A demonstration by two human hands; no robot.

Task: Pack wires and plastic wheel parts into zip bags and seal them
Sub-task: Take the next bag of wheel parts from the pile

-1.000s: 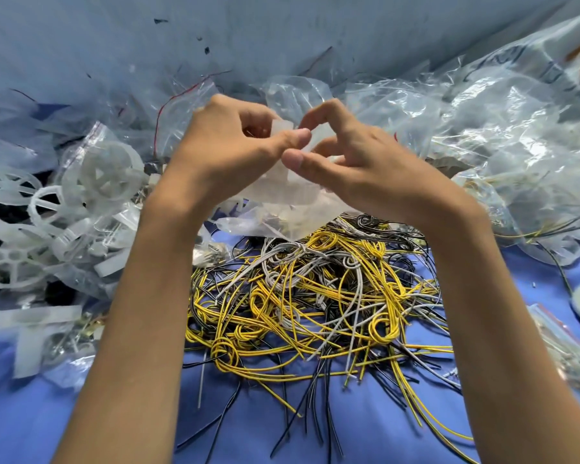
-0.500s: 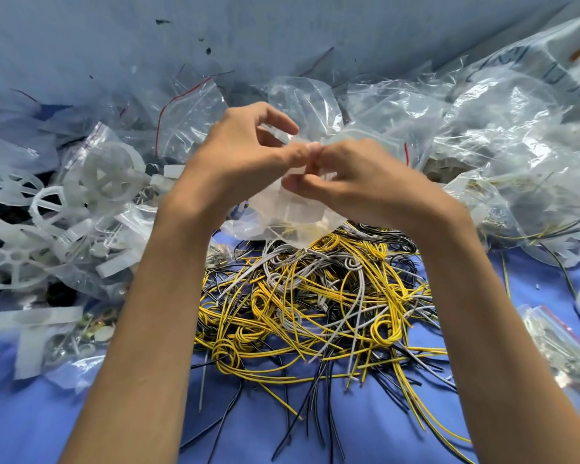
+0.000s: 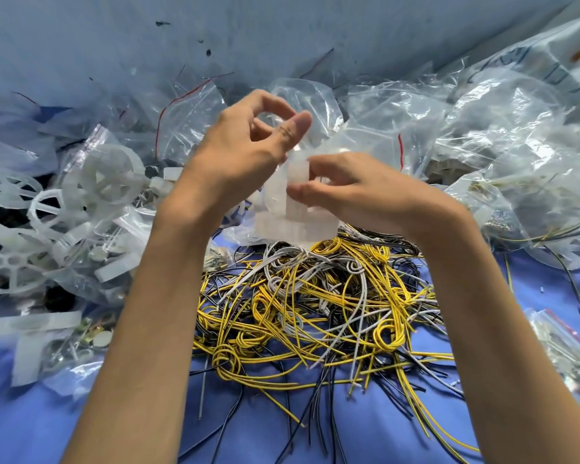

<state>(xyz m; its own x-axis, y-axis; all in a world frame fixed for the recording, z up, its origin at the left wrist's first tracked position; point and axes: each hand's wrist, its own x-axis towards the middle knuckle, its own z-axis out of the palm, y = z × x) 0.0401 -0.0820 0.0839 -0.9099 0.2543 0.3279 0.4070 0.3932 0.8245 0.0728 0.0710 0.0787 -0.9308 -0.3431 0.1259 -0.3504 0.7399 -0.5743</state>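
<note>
Head view: our left hand (image 3: 245, 152) and right hand (image 3: 355, 192) both pinch the bag (image 3: 295, 229) of white parts (image 3: 297, 175) near its top. Wires (image 3: 315, 313) lie just below the grip. If our pinch slips before the zip closes, parts could spill into them.

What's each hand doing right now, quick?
Left hand: pinches the top of the bag.
Right hand: pinches the same bag lower down.
</note>
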